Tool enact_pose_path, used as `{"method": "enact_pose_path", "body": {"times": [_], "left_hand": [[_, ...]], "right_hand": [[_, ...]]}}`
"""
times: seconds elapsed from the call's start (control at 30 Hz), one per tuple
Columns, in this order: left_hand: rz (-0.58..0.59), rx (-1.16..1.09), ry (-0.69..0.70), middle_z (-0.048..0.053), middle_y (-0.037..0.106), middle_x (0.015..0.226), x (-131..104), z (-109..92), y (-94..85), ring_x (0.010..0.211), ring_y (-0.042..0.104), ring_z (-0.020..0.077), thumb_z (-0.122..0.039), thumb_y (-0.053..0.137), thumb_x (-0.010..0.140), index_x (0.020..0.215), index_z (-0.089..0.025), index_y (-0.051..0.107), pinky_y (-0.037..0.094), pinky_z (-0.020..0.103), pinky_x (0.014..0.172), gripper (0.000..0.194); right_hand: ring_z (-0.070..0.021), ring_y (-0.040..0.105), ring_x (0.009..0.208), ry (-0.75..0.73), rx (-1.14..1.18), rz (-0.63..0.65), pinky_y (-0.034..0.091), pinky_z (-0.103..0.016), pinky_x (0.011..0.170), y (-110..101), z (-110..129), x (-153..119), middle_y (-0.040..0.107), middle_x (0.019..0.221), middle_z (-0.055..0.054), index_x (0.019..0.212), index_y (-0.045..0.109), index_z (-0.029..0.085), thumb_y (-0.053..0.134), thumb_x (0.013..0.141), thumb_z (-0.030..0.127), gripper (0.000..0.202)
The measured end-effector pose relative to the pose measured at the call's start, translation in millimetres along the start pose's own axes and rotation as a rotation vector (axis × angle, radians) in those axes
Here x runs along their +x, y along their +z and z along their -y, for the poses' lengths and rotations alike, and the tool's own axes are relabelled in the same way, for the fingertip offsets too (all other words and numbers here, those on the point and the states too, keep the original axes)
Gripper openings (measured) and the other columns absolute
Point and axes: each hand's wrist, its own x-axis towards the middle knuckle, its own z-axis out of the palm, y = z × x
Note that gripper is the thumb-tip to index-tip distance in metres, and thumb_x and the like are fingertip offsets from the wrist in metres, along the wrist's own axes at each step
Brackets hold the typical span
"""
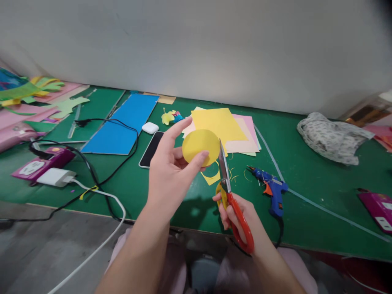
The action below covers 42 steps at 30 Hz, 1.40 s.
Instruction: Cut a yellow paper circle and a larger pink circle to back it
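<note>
My left hand (171, 167) pinches a round yellow paper disc (199, 143) between thumb and fingers, with the index finger stretched upward. My right hand (240, 216) is wrapped round a pair of scissors (226, 175) with red and yellow handles. Their blades point up and look nearly closed, right at the disc's right edge; whether paper lies between them I cannot tell. Behind the disc lies a stack of coloured paper with a yellow sheet (220, 120) on top. Thin curled trimmings and a yellow offcut (212, 177) lie on the green table (190, 216) below.
A blue glue gun (272, 188) lies to the right, near a patterned cloth bundle (330, 136). On the left are a phone (150, 151), a white earbud case (150, 128), a blue board (122, 124) and a purple power strip (45, 163) with cables. A wall (196, 49) stands behind.
</note>
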Motion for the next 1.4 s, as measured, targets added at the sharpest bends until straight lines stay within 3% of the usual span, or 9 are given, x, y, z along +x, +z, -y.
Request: {"method": "enact_pose_path", "body": {"times": [0.3, 0.53, 0.83, 1.2, 1.4], "left_hand": [[0.007, 0.033, 0.018, 0.001, 0.073, 0.093, -0.2, 4.9, -3.5, 0.079, 0.073, 0.0211, -0.023, 0.073, 0.076, 0.128, -0.030, 0.054, 0.065, 0.029, 0.060, 0.056], [-0.039, 0.006, -0.008, -0.001, 0.073, 0.087, 0.8, 0.2, -1.1, 0.072, 0.072, 0.0198, -0.020, 0.074, 0.073, 0.125, -0.028, 0.056, 0.065, 0.030, 0.058, 0.055], [-0.052, -0.014, 0.003, 0.000, 0.073, 0.087, 1.4, 0.7, -0.6, 0.071, 0.072, 0.0187, -0.017, 0.075, 0.073, 0.124, -0.026, 0.056, 0.064, 0.028, 0.057, 0.055], [-0.032, 0.026, 0.087, 0.004, 0.066, 0.118, 2.4, 14.1, -6.0, 0.076, 0.071, 0.0185, -0.024, 0.075, 0.076, 0.128, -0.031, 0.055, 0.065, 0.028, 0.059, 0.057], [-0.058, -0.019, 0.092, 0.001, 0.071, 0.104, 4.2, 14.7, -4.4, 0.077, 0.072, 0.0175, -0.024, 0.076, 0.074, 0.129, -0.032, 0.055, 0.064, 0.025, 0.058, 0.059]], "right_hand": [[-0.0082, 0.038, 0.046, 0.038, -0.004, -0.007, 0.033, -0.022, 0.044, -0.3, -0.7, 0.8, 0.046, 0.055, 0.006, 0.086, 0.064, 0.017, 0.071, 0.069, 0.046, 0.035], [-0.0074, 0.038, 0.044, 0.043, -0.016, 0.000, 0.032, -0.021, 0.044, -1.6, -1.8, 1.6, 0.046, 0.052, 0.007, 0.086, 0.064, 0.016, 0.068, 0.073, 0.042, 0.029], [-0.0068, 0.037, 0.044, 0.020, -0.012, 0.005, 0.031, -0.021, 0.043, -1.3, -1.4, -0.9, 0.045, 0.052, 0.007, 0.086, 0.064, 0.016, 0.071, 0.072, 0.049, 0.037], [-0.0070, 0.036, 0.043, 0.035, -0.005, 0.014, 0.030, -0.020, 0.042, -2.7, -3.9, 1.3, 0.043, 0.050, 0.008, 0.086, 0.063, 0.016, 0.067, 0.073, 0.040, 0.027], [-0.0079, 0.035, 0.044, 0.039, 0.009, 0.024, 0.031, -0.021, 0.042, -2.3, -4.5, 1.6, 0.043, 0.050, 0.007, 0.087, 0.064, 0.016, 0.068, 0.072, 0.040, 0.028]]}}
